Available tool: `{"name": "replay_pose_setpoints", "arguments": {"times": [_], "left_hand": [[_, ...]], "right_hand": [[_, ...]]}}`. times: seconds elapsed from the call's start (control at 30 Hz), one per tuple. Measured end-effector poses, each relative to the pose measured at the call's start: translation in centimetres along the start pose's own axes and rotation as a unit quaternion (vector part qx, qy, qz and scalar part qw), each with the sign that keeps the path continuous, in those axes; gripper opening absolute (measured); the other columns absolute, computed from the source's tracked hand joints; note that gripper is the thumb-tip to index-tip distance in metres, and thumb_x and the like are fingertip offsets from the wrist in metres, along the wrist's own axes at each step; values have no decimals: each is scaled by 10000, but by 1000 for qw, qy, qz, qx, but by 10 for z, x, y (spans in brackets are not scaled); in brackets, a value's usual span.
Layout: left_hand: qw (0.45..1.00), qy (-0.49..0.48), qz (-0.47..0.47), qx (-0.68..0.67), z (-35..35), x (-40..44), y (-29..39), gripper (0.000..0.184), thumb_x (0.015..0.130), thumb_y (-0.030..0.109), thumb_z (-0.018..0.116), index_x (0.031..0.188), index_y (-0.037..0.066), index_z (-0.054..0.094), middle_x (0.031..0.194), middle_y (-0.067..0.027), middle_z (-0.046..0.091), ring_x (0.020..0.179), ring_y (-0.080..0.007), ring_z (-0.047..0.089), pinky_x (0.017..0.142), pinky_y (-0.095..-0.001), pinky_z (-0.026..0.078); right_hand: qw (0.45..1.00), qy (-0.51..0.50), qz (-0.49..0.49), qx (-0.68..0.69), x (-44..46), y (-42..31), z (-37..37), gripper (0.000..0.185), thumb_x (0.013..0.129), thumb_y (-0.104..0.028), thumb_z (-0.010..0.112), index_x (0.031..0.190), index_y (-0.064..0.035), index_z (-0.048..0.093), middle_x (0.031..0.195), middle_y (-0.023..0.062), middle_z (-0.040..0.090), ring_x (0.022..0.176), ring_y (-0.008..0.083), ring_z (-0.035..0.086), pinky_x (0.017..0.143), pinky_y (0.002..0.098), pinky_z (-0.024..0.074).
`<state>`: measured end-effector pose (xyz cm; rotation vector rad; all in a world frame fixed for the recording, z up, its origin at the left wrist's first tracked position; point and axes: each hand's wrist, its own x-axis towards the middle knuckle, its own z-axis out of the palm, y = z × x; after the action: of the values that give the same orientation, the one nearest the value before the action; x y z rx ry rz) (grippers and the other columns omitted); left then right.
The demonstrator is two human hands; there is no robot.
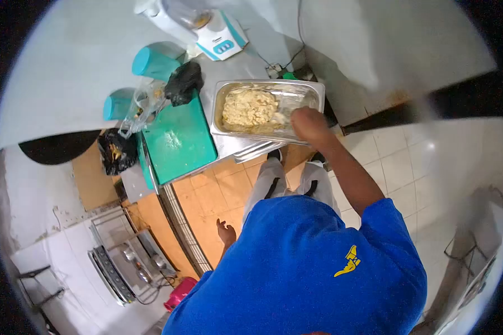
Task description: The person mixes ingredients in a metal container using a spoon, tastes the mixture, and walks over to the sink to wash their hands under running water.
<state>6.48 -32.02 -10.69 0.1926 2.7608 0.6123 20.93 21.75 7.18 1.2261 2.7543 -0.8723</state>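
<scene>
A metal pan (pixel 267 84) sits on the counter with a lumpy, pale yellow mixture (pixel 249 107) heaped in its left part. Smears of the mixture coat the pan's right part. Over the pan's right end, my right hand (pixel 310 125) is closed, its fingers curled; what it grips is hidden or too blurred to name. My left hand (pixel 226 231) hangs low beside my body, above the floor, fingers apart and holding nothing.
Left of the pan lie a green cutting board (pixel 181 139), a knife (pixel 148 162) at its edge, and black plastic bags (pixel 184 84). Teal cups (pixel 151 62) and a white blender (pixel 221 39) stand behind. A stove (pixel 131 262) is at lower left.
</scene>
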Motion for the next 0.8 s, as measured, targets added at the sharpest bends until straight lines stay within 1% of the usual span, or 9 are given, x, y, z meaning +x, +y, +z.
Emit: {"name": "replay_pose_setpoints", "arguments": {"times": [0.07, 0.17, 0.27, 0.4, 0.43, 0.5, 0.6, 0.67, 0.8], "left_hand": [[998, -5, 46, -34, -1, 16, -24, 591, 738, -16, 503, 1310, 2, 354, 1056, -190, 585, 964, -346, 570, 813, -410, 479], [999, -28, 0, -21, 0, 60, -30, 567, 765, -4, 510, 1311, 15, 358, 1067, -186, 584, 942, -346, 577, 797, -424, 483], [986, -45, 146, 60, -10, 90, 5, 525, 797, 30, 542, 1295, 11, 378, 1102, -174, 579, 944, -312, 583, 782, -396, 490], [957, -214, 172, -95, -5, 172, 14, 408, 827, 105, 613, 1204, 5, 493, 1136, -146, 569, 988, -243, 567, 779, -338, 491], [944, -248, 154, -151, 9, 195, 1, 353, 829, 128, 643, 1150, 12, 552, 1135, -134, 567, 1003, -222, 559, 792, -318, 488], [931, -269, 227, -95, -8, 186, 36, 270, 807, 103, 671, 1053, 18, 600, 1112, -121, 572, 999, -208, 559, 814, -313, 484], [902, -317, 232, -180, 17, 202, 24, 161, 790, 97, 693, 919, 17, 639, 1083, -116, 580, 972, -191, 570, 810, -315, 490], [874, -382, 210, -213, 39, 214, 16, 145, 795, 117, 692, 886, 15, 645, 1033, -112, 600, 913, -185, 591, 800, -307, 492], [863, -364, 257, -238, 50, 170, 43, 185, 809, 172, 684, 917, 27, 647, 944, -87, 634, 870, -167, 596, 785, -286, 477]], "right_hand": [[1000, -9, -6, 20, -7, -7, 8, 109, 745, -121, 571, 772, -72, 664, 852, 176, 640, 825, 335, 628, 737, 428, 500], [999, 9, 7, 36, -21, -8, 6, 146, 747, -168, 608, 833, -62, 659, 859, 173, 639, 824, 335, 632, 731, 436, 505], [992, 53, 81, 86, -57, -10, -4, 263, 760, -250, 652, 919, -40, 645, 913, 156, 626, 899, 321, 612, 758, 437, 509], [949, 305, 20, 83, -91, 0, 14, 225, 730, -221, 689, 912, -92, 655, 967, 99, 605, 978, 279, 548, 799, 400, 489], [942, 320, 27, 93, -102, 0, 14, 220, 719, -228, 698, 886, -91, 655, 953, 96, 602, 952, 279, 557, 784, 397, 491], [930, 346, 25, 124, -121, -13, 18, 215, 696, -241, 717, 833, -88, 653, 925, 91, 597, 899, 277, 575, 753, 390, 494], [950, 249, 75, 174, -149, -31, 31, 157, 731, -198, 690, 769, -49, 657, 960, 76, 596, 882, 254, 588, 779, 348, 467], [940, 267, 46, 206, -164, -42, 47, 201, 729, -246, 694, 731, -51, 646, 868, 88, 595, 805, 272, 595, 717, 372, 480], [953, 233, 56, 185, -187, -44, 65, 247, 754, -295, 667, 733, -49, 649, 797, 104, 596, 786, 288, 598, 686, 400, 483]]}}
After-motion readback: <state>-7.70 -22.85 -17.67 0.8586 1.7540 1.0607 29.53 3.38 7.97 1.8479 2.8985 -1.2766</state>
